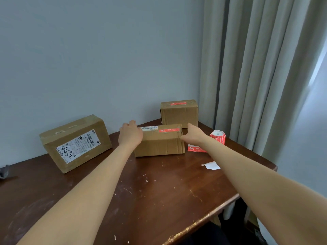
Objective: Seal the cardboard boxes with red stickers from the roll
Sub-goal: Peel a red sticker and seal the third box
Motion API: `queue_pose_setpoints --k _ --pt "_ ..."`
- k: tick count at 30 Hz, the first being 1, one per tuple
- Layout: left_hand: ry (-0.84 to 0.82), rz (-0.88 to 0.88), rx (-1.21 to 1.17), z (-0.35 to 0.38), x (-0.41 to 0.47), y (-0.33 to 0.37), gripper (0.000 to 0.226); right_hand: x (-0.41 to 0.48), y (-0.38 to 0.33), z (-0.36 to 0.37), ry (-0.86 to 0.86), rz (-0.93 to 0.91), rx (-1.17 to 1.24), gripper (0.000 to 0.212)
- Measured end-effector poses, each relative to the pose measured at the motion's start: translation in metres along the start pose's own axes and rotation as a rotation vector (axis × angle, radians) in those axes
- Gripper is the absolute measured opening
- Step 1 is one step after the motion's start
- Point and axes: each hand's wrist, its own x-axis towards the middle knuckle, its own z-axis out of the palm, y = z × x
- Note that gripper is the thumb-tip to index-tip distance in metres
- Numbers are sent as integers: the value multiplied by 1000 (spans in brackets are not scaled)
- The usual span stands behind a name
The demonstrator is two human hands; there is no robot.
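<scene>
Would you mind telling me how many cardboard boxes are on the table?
3: a large box on the left, a middle box between the left hand and right hand, a back box by the curtain. None seems hidden.

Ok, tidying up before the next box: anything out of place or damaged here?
A torn white paper scrap lies loose on the scratched dark brown wooden table, near its right edge. The table's front edge is chipped pale.

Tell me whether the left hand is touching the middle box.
Touching. The head view shows the left hand pressed against the left end of the middle box, its fingers curled over the top edge, with no gap visible.
</scene>
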Motion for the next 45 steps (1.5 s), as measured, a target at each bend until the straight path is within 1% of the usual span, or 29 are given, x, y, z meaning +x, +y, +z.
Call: queue_pose_setpoints --k 2,4,6,8,12,14,16,18,20,22,24,26,29,31,34,37,39,41,42,45 --pt "-85 -138 -81 -1 1 -8 46 -6 -1 3 -63 39 42 46" --pt "-170 -233 -116 -3 -4 -12 55 -9 -1 8 -112 80 82 42" --pt "-240 -292 -172 -2 -11 -14 61 -13 -3 13 -144 118 140 44" --pt "-271 -324 -267 -4 -14 -10 60 -10 -5 15 -113 147 235 49" --pt "-161 -331 -506 -22 -5 -1 50 -4 -13 2 -3 130 447 59" --pt "-108 -324 -594 -31 2 4 49 -4 -20 -8 -5 92 568 53" --pt "-69 -306 -669 -39 7 10 42 -6 -27 -16 -20 53 641 45" --pt "-53 -291 -733 -44 9 16 31 -2 -29 -19 23 40 628 46" --pt "-46 -275 -772 -46 10 20 27 1 -28 -21 86 47 562 42" --pt "-54 -243 -779 -46 9 23 24 2 -26 -22 138 55 481 37" --pt "-74 -221 -761 -44 7 23 23 1 -23 -21 172 74 424 40" --pt "-98 -232 -733 -37 9 19 28 1 -19 -18 189 90 376 40" --pt "-159 -253 -674 -25 9 12 32 5 -13 -10 157 112 278 30" --pt "-187 -255 -631 -19 9 9 34 7 -11 -5 136 122 235 28" --pt "-192 -246 -579 -12 8 6 36 12 -9 3 124 150 216 30" --pt "-194 -239 -525 -8 9 6 40 15 -10 8 129 190 225 23" --pt "-190 -222 -474 -4 12 6 37 20 -10 11 124 189 254 21" --pt "-182 -218 -437 -1 14 6 31 25 -9 13 119 186 285 26" --pt "-183 -215 -432 1 16 6 33 27 -9 15 116 182 296 27" --pt "-200 -200 -409 5 20 5 50 30 -11 17 88 175 276 28"
